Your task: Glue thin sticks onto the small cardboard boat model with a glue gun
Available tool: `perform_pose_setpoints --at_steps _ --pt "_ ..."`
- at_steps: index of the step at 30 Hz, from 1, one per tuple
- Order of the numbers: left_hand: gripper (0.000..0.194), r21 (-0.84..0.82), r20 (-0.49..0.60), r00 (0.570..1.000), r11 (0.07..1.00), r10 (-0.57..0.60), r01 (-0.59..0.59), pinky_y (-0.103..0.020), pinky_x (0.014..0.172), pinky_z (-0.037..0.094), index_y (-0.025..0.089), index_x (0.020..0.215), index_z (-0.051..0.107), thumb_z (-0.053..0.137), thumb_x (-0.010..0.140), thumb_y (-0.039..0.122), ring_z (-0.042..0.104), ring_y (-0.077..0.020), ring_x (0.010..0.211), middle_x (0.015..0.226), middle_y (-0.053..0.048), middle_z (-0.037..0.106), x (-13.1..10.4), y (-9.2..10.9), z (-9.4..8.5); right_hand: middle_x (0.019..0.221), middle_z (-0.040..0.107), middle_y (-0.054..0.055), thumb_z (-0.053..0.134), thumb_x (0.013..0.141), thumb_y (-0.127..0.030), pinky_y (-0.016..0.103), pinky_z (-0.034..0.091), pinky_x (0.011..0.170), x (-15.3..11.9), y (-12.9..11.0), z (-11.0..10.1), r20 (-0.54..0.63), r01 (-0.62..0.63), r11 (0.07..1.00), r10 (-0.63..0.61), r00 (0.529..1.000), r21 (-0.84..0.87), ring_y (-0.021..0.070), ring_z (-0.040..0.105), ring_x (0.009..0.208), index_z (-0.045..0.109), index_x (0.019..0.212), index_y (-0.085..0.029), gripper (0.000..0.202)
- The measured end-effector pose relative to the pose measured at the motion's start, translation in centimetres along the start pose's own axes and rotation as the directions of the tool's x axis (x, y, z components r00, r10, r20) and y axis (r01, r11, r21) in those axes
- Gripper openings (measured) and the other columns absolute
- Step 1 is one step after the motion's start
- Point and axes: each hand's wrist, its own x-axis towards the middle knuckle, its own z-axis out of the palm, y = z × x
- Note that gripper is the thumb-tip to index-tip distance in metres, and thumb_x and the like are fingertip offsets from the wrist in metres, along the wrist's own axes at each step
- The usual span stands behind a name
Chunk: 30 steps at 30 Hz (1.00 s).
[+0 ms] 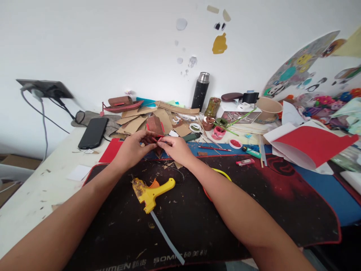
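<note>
My left hand (137, 146) and my right hand (176, 149) meet at the far edge of the black mat, fingers closed in a pinch. Between them is a small model boat (155, 125) with a brown curved cover and red edges. Fingers hide much of its body; a brown pointed end shows below them. Nearer me on the mat lies a yellow hot glue gun (149, 192), a long glue stick (167, 237) running out of its back. A red sheet (110, 150) lies beside my left hand.
Behind my hands lie cardboard scraps (132, 121) and another model boat (121, 105). Paint jars (218, 132), a black thermos (200, 92) and brushes (214, 148) stand or lie right of them. A phone (93, 133) is at left, a utility knife (252, 152) at right.
</note>
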Motion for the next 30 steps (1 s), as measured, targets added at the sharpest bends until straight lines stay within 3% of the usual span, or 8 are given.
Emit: perform_pose_setpoints --at_steps 13,30 --pt "0.026 0.080 -0.021 0.995 0.992 0.101 -0.099 -0.038 0.086 0.057 0.024 0.102 0.076 0.069 0.080 0.036 0.072 -0.0256 0.085 0.094 -0.006 0.078 -0.08 -0.21 0.18 0.082 0.074 0.000 0.067 0.100 -0.031 0.023 0.040 0.069 0.18 0.31 0.09 -0.013 0.037 0.999 -0.037 0.999 -0.010 0.0125 0.059 0.072 0.083 0.101 -0.018 0.020" --pt "0.028 0.135 -0.034 0.993 0.985 0.110 -0.104 -0.037 0.083 0.057 0.022 0.102 0.075 0.066 0.081 0.038 0.070 -0.0254 0.085 0.094 -0.007 0.077 -0.23 0.22 0.38 0.088 0.077 0.002 0.067 0.099 -0.028 0.023 0.043 0.073 0.23 0.63 0.21 -0.015 0.063 0.998 -0.063 0.998 0.016 0.0140 0.063 0.078 0.083 0.104 -0.018 0.019"
